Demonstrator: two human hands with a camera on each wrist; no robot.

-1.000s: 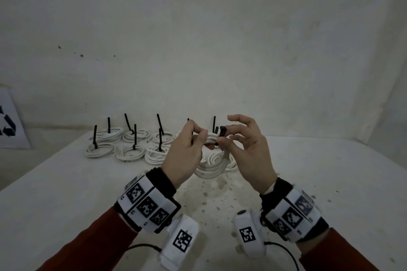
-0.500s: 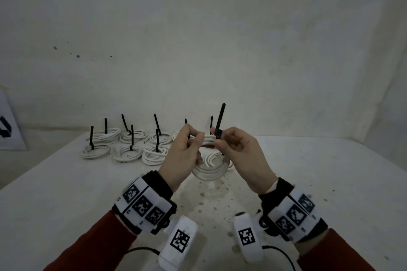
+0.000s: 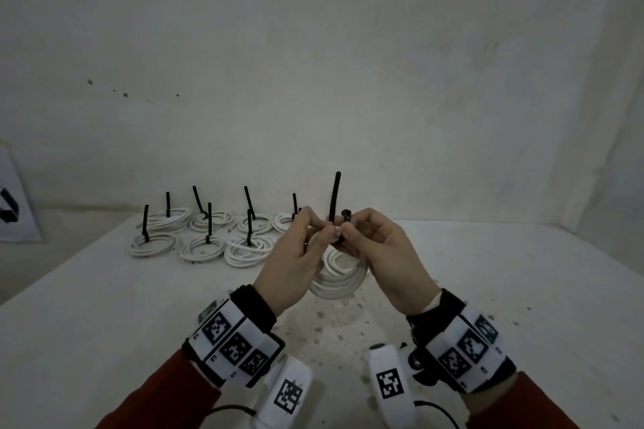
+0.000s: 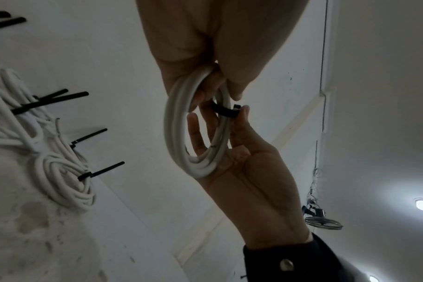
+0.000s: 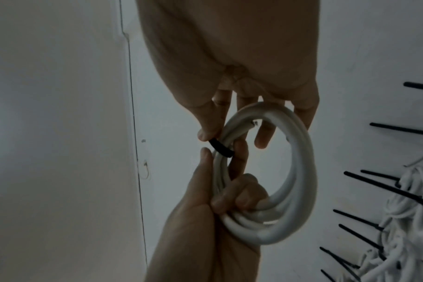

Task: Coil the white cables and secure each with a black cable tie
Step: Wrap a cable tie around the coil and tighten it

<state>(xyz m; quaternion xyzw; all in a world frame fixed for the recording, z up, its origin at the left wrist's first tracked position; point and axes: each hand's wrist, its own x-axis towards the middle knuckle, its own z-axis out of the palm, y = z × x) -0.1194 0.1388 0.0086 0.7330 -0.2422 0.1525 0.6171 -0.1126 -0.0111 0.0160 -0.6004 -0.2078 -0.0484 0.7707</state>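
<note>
A coiled white cable hangs above the table between both hands. My left hand grips the top of the coil with curled fingers. A black cable tie wraps the coil's strands, and its tail stands straight up. My right hand pinches the tie at its head between thumb and fingers. In the right wrist view the tie's band crosses the coil just below my right thumb.
Several white coils, each bound with a black tie whose tail stands up, lie in two rows at the table's back left. The white table is stained near my wrists. A wall stands behind, with a printed sign at far left.
The tie's tail has come up and now stands upright between my hands. My right fingers have curled in around the tie's head. Both hands stay at the coil's top.
</note>
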